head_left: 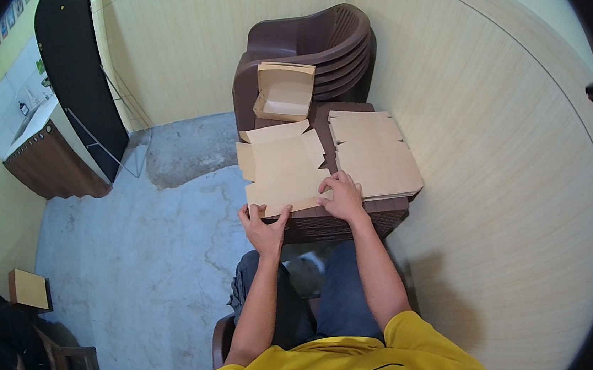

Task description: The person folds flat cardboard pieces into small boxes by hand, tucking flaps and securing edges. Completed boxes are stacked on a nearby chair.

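Observation:
A flat brown cardboard box blank (284, 166) lies on a dark brown plastic stool (342, 217) in front of my knees. My left hand (263, 228) grips the blank's near left edge, thumb on top. My right hand (344, 195) presses down on its near right corner, fingers spread. A stack of flat cardboard blanks (373, 155) rests just right of it. A folded, open cardboard box (285, 91) sits on the seat of stacked brown plastic chairs (329, 43) behind the stool.
Beige panelled walls close in on the right and behind the chairs. Bare concrete floor (138, 250) spreads to the left. A dark door (75, 71) and a wooden cabinet with a counter (51, 155) stand at the far left. A wooden chair (67, 364) is at lower left.

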Tool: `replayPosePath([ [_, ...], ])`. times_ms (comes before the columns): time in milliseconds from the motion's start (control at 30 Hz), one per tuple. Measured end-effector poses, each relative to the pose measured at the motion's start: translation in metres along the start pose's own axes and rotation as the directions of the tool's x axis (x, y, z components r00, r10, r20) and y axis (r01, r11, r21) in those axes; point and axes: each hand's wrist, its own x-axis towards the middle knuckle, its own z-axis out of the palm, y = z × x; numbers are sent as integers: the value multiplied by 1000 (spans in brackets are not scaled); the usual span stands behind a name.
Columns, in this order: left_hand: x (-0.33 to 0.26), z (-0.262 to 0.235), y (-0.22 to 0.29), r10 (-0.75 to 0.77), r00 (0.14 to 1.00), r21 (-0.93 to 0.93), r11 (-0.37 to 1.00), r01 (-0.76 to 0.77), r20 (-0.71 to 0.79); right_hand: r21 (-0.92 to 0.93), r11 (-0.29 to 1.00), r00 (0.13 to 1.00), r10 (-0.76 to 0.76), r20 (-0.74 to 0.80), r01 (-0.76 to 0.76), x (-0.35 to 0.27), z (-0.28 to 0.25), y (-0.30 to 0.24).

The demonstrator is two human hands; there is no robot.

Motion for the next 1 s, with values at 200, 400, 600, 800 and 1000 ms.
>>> replayPosePath([
  [200, -6, 9, 7, -128, 992, 6, 992, 128, -9, 4, 997, 997, 77, -16, -77, -7, -4, -20],
  [400, -4, 8, 11, -306, 951, -82, 948, 308, 34, -81, 975, 977, 208, 38, -205, -2, -11, -43],
  [600, 6, -5, 11, -408, 911, -50, 911, 410, 56, -139, 944, 941, 317, 120, -300, 20, -9, -46],
  [800, 8, -1, -18, -397, 912, -164, 897, 410, 106, -164, 952, 955, 277, 108, -258, 17, -7, -42],
  [1000, 15, -7, -49, -405, 863, -426, 752, 503, 304, -149, 961, 959, 252, 129, -232, 20, -5, -30],
])
